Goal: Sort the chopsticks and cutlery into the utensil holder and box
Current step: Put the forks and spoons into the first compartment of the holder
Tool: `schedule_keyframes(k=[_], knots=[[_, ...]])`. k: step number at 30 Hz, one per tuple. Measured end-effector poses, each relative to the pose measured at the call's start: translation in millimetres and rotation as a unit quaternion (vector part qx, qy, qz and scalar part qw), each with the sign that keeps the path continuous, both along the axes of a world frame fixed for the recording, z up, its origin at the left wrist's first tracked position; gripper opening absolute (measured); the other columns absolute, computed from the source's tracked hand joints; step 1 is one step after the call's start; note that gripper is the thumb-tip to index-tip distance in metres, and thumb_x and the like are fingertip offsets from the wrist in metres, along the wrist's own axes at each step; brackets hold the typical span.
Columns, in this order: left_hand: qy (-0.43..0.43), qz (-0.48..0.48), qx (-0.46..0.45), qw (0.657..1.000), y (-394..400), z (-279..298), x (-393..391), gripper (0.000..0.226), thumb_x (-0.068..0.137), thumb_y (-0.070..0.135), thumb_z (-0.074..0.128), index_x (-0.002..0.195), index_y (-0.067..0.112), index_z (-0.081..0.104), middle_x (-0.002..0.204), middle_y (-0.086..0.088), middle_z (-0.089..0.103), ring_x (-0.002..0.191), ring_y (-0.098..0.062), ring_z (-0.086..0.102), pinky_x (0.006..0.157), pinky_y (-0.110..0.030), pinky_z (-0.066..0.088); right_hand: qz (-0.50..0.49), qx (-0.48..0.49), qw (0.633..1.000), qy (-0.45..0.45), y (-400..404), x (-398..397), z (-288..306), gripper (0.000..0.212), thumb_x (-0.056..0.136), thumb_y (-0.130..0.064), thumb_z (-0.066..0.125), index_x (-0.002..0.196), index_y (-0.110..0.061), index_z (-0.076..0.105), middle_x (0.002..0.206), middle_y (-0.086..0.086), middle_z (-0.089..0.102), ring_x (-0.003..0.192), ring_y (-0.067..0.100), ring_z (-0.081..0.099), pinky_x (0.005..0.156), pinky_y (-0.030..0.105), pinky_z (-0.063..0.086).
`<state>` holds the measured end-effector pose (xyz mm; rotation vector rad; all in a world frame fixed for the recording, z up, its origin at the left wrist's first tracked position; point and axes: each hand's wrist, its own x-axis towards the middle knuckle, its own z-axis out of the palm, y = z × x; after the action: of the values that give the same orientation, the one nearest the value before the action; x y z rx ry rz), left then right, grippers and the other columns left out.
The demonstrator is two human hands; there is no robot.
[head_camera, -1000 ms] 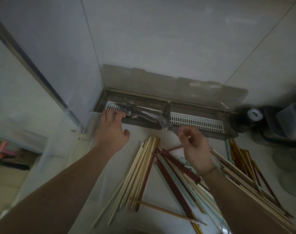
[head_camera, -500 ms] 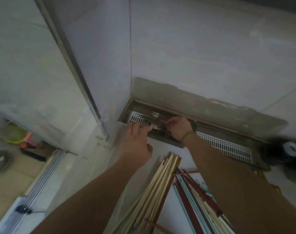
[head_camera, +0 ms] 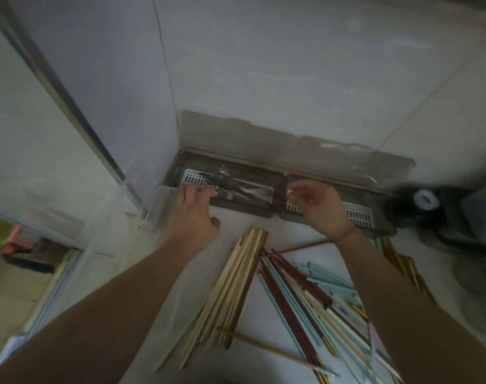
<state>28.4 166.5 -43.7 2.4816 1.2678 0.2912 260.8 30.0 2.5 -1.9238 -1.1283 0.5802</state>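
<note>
A long grey two-compartment box point(head_camera: 244, 210) lies against the wall with its clear lid point(head_camera: 264, 137) leaning back. Metal cutlery point(head_camera: 230, 187) lies in its left compartment; the right compartment shows a white slotted tray point(head_camera: 358, 214). My left hand point(head_camera: 192, 214) rests on the box's front left edge, fingers spread over the rim. My right hand point(head_camera: 316, 206) hovers over the divider and right compartment, fingers loosely apart, holding nothing. Pale wooden chopsticks point(head_camera: 236, 275) and a pile of red, teal and cream chopsticks point(head_camera: 313, 297) lie on the counter in front.
The box sits in a wall corner, with a glass panel point(head_camera: 70, 112) to the left. Dark containers with a white cap point(head_camera: 426, 199) stand at the right. More brown chopsticks point(head_camera: 402, 261) lie beyond my right forearm. The counter edge drops off at left.
My right hand carried a fork into the left compartment, let it go, and has drawn back to the right, now empty. My left hand has stayed on the box's edge.
</note>
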Motion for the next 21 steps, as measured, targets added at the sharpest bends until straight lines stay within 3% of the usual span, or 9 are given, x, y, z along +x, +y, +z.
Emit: schedule_keyframes(k=[2, 4, 6, 9, 12, 14, 17, 21], knots=[[0.01, 0.004, 0.011, 1.0, -1, 1, 2, 0.058, 0.077, 0.027, 0.067, 0.13, 0.023, 0.046, 0.136, -0.01, 0.034, 0.129, -0.026, 0.022, 0.098, -0.041, 0.04, 0.013, 0.04, 0.996, 0.085, -45, 0, 13, 0.036, 0.086, -0.001, 0.064, 0.083, -0.035, 0.073, 0.079, 0.003, 0.068, 0.073, 0.014, 0.064, 0.07, 0.023, 0.052], [0.023, 0.008, 0.022, 0.999, -3, 3, 3, 0.058, 0.077, 0.027, 0.068, 0.13, 0.022, 0.047, 0.135, -0.012, 0.036, 0.129, -0.027, 0.024, 0.101, -0.042, 0.036, 0.028, 0.056, 0.992, 0.11, -93, 0, 20, 0.005, 0.077, -0.035, 0.075, 0.078, -0.031, 0.076, 0.076, 0.0, 0.067, 0.065, 0.012, 0.06, 0.061, 0.025, 0.048], [0.03, 0.013, 0.021, 0.999, -4, 3, 4, 0.057, 0.077, 0.027, 0.068, 0.131, 0.022, 0.048, 0.136, -0.012, 0.037, 0.13, -0.029, 0.025, 0.103, -0.043, 0.034, 0.001, 0.053, 0.995, 0.089, -147, 10, 5, 0.034, 0.062, -0.058, 0.078, 0.077, -0.027, 0.075, 0.073, -0.002, 0.067, 0.062, 0.012, 0.058, 0.058, 0.026, 0.047], [0.025, 0.018, 0.014, 0.999, -5, 4, 6, 0.057, 0.077, 0.024, 0.069, 0.13, 0.02, 0.049, 0.137, -0.013, 0.037, 0.133, -0.031, 0.025, 0.101, -0.047, 0.036, -0.094, -0.041, 0.995, -0.02, -196, 4, -11, 0.008, 0.084, -0.038, 0.068, 0.087, -0.031, 0.07, 0.07, -0.003, 0.064, 0.06, 0.011, 0.058, 0.061, 0.031, 0.046], [0.024, 0.023, 0.01, 0.999, -7, 5, 7, 0.059, 0.077, 0.022, 0.07, 0.132, 0.02, 0.048, 0.139, -0.014, 0.035, 0.134, -0.031, 0.024, 0.101, -0.05, 0.036, -0.175, -0.137, 0.968, -0.117, -238, -18, -25, 0.011, 0.087, -0.016, 0.066, 0.078, -0.021, 0.069, 0.056, -0.005, 0.06, 0.051, 0.009, 0.056, 0.051, 0.021, 0.04], [0.027, 0.019, 0.016, 0.999, -7, 4, 7, 0.061, 0.076, 0.021, 0.071, 0.132, 0.018, 0.048, 0.138, -0.016, 0.035, 0.134, -0.033, 0.024, 0.102, -0.052, 0.036, -0.208, -0.19, 0.946, -0.16, -261, -40, -35, 0.021, 0.086, -0.027, 0.068, 0.065, -0.022, 0.065, 0.051, -0.003, 0.056, 0.047, 0.01, 0.053, 0.046, 0.023, 0.034], [0.018, 0.014, 0.025, 0.999, -5, -1, 6, 0.061, 0.074, 0.02, 0.073, 0.13, 0.016, 0.049, 0.135, -0.019, 0.036, 0.133, -0.035, 0.025, 0.105, -0.052, 0.034, -0.247, -0.302, 0.901, -0.191, -285, -68, -46, 0.043, 0.088, -0.056, 0.045, 0.063, -0.027, 0.063, 0.049, -0.002, 0.053, 0.047, 0.015, 0.053, 0.043, 0.024, 0.028], [0.023, 0.013, 0.022, 0.999, -4, -3, 6, 0.061, 0.075, 0.021, 0.073, 0.13, 0.018, 0.048, 0.135, -0.018, 0.035, 0.133, -0.033, 0.023, 0.105, -0.052, 0.034, -0.288, -0.373, 0.876, -0.103, -289, -87, -44, 0.021, 0.082, -0.045, 0.054, 0.072, -0.028, 0.06, 0.046, -0.006, 0.055, 0.071, 0.018, 0.066, 0.055, 0.024, 0.041]])
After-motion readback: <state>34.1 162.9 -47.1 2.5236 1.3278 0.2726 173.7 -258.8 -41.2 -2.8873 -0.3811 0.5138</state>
